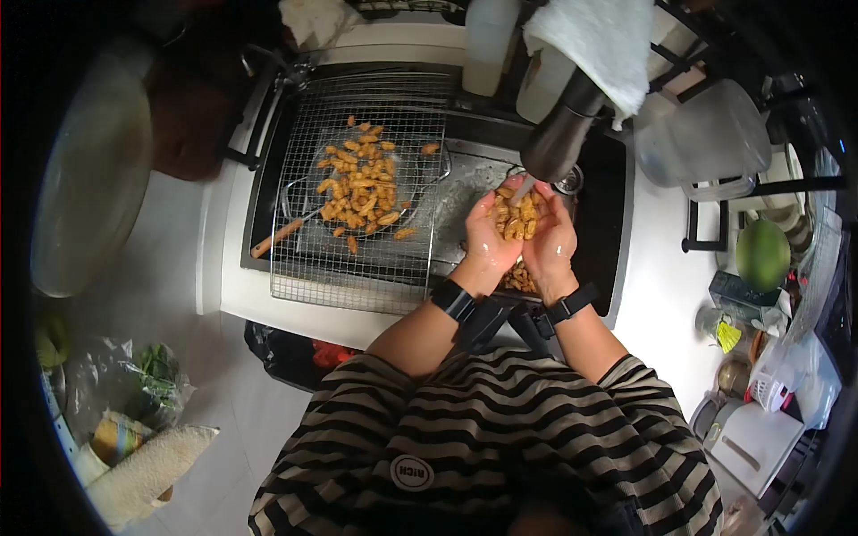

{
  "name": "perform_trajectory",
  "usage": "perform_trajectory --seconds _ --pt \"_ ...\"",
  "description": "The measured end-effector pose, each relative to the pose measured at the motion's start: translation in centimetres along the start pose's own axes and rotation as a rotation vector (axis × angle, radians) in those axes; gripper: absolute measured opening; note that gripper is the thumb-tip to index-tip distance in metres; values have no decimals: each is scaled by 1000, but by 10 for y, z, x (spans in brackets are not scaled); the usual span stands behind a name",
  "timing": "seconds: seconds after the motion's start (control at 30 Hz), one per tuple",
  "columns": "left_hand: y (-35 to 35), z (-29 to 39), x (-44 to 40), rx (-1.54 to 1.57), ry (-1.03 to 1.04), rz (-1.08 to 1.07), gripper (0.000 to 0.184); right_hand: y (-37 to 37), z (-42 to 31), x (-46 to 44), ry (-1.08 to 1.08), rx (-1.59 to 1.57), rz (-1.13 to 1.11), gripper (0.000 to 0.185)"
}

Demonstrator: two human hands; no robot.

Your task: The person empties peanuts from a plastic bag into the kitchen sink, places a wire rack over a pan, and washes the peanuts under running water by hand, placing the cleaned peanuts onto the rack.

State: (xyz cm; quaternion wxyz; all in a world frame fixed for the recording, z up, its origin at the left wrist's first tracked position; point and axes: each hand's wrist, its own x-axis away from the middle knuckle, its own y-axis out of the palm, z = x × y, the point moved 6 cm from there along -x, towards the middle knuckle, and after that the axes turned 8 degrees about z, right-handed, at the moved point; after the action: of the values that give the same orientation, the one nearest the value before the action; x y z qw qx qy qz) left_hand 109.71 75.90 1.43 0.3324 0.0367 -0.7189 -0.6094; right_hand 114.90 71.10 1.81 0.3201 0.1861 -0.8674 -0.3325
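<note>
My left hand [486, 243] and my right hand [551, 243] are cupped together over the sink, holding a heap of unshelled peanuts [518, 217]. Both hands look wet, and a stream from the dark faucet [556, 143] falls onto the nuts. Below my wrists, more peanuts [518, 279] lie low in the sink, partly hidden by my hands and arms. To the left, a wire rack [295, 268] lies across the sink with many peanuts [362, 179] spread on it. Under the rack are a round strainer, only partly visible, and its wooden handle [277, 238].
A white cloth [599, 40] is draped over the faucet, close above my hands. Clear plastic containers [706, 134] stand at the right, near a green fruit [763, 255]. A white bottle [490, 45] is behind the sink. Below the counter's left front hangs a black bag [277, 353].
</note>
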Motion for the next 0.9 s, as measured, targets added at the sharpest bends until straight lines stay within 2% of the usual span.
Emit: perform_trajectory --seconds 0.13,0.37,0.67,0.83,0.9 --pt "-6 0 13 -37 -10 140 39 1 -2 17 37 18 20 38" --pt "-27 5 23 -7 -4 152 42 1 -2 33 -15 122 7 38" --pt "-29 4 36 2 -2 169 41 5 0 49 -260 215 48 32" --pt "-35 3 42 -6 11 300 37 18 -2 65 -317 626 13 32" --pt "-31 5 47 -43 9 276 38 19 4 67 -422 756 -65 28"
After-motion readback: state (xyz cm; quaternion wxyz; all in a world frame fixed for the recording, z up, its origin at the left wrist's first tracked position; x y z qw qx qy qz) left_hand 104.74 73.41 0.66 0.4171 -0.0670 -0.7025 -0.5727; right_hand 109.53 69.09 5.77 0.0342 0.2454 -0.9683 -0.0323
